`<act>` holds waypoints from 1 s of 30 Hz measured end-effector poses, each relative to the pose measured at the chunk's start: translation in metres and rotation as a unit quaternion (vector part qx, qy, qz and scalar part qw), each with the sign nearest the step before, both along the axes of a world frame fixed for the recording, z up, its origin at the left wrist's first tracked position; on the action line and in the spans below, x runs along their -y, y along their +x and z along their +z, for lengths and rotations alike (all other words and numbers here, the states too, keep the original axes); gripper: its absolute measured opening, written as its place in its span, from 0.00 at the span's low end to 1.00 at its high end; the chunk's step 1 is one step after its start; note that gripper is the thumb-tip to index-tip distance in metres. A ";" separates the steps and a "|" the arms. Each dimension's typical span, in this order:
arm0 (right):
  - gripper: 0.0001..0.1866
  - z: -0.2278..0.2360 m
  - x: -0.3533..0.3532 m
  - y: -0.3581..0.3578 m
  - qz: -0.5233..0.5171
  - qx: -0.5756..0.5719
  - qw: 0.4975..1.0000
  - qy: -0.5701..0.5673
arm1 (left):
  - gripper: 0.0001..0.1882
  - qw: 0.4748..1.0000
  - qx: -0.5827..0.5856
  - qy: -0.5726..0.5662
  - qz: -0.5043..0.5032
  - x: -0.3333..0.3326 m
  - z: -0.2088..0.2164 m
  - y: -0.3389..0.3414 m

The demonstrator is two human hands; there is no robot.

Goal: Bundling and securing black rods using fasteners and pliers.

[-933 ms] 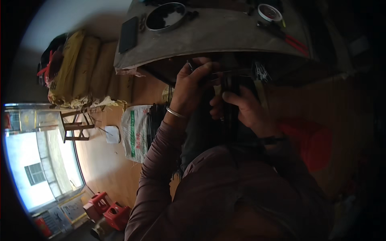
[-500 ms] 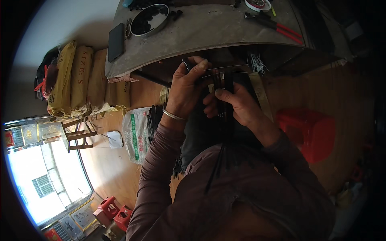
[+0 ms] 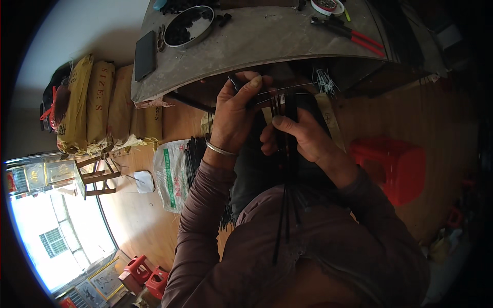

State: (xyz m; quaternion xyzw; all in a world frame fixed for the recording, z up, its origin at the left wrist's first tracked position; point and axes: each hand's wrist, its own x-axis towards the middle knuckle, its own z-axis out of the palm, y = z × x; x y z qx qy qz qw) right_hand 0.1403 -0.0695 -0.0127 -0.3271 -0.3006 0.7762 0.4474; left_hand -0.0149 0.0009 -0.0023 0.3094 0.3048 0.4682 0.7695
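Observation:
My left hand [image 3: 234, 117], with a bracelet at its wrist, is closed with thumb and fingers pinched near the table's front edge. A dark, pen-like piece [image 3: 234, 81] sticks out between its fingers. From these fingers a thin metal wire [image 3: 287, 88] runs rightward across several thin black strips. My right hand [image 3: 304, 131] is closed around those black strips [image 3: 280, 226], its thumb on top. Their lower ends reach back over my lap toward my shirt. Shadow hides how wire and strips meet.
The grey table [image 3: 246, 46] holds a round pan [image 3: 197, 36] of black pieces, a phone [image 3: 145, 55] and red-handled pliers [image 3: 359, 40]. Loose wires [image 3: 325, 82] lie beneath its edge. A red stool [image 3: 390, 169] stands right; yellow sacks [image 3: 100, 102] and a wooden stool [image 3: 97, 177] are left.
The strips' lower ends have spread and shifted slightly over my shirt. My left hand has moved slightly left, and its dark piece has tilted. My right hand keeps its grip.

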 end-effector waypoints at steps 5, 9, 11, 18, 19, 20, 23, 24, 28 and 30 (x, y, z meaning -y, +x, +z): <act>0.17 -0.002 0.000 0.001 -0.001 0.006 1.000 0.002 | 0.06 1.000 0.022 -0.009 0.004 0.000 0.002 0.001; 0.18 -0.002 -0.001 0.002 -0.008 -0.005 1.000 -0.004 | 0.06 1.000 0.024 -0.013 0.002 0.000 0.005 0.003; 0.17 -0.001 -0.001 0.001 -0.007 0.003 1.000 0.000 | 0.07 1.000 0.023 -0.016 0.001 0.001 0.008 0.004; 0.15 -0.001 -0.002 0.000 -0.012 -0.002 1.000 -0.006 | 0.06 1.000 0.011 0.018 0.010 -0.005 -0.003 0.002; 0.15 -0.002 -0.002 0.001 -0.012 -0.004 1.000 -0.010 | 0.06 1.000 0.005 0.011 0.016 -0.005 -0.002 0.002; 0.15 -0.003 -0.002 0.001 -0.011 -0.006 1.000 -0.014 | 0.06 1.000 0.005 0.011 0.017 -0.004 0.001 0.002; 0.16 -0.001 -0.002 0.000 -0.010 0.001 1.000 -0.014 | 0.05 1.000 0.007 -0.012 0.014 -0.002 0.006 0.003; 0.16 -0.001 -0.002 0.000 -0.008 0.002 1.000 -0.014 | 0.04 1.000 0.004 -0.010 0.016 -0.002 0.006 0.003; 0.15 0.000 -0.002 -0.001 -0.008 0.001 1.000 -0.013 | 0.04 0.999 -0.010 -0.006 0.034 -0.002 0.003 0.002; 0.15 -0.001 -0.002 -0.001 -0.007 0.006 1.000 -0.012 | 0.04 0.999 -0.016 0.011 0.034 -0.004 0.000 0.002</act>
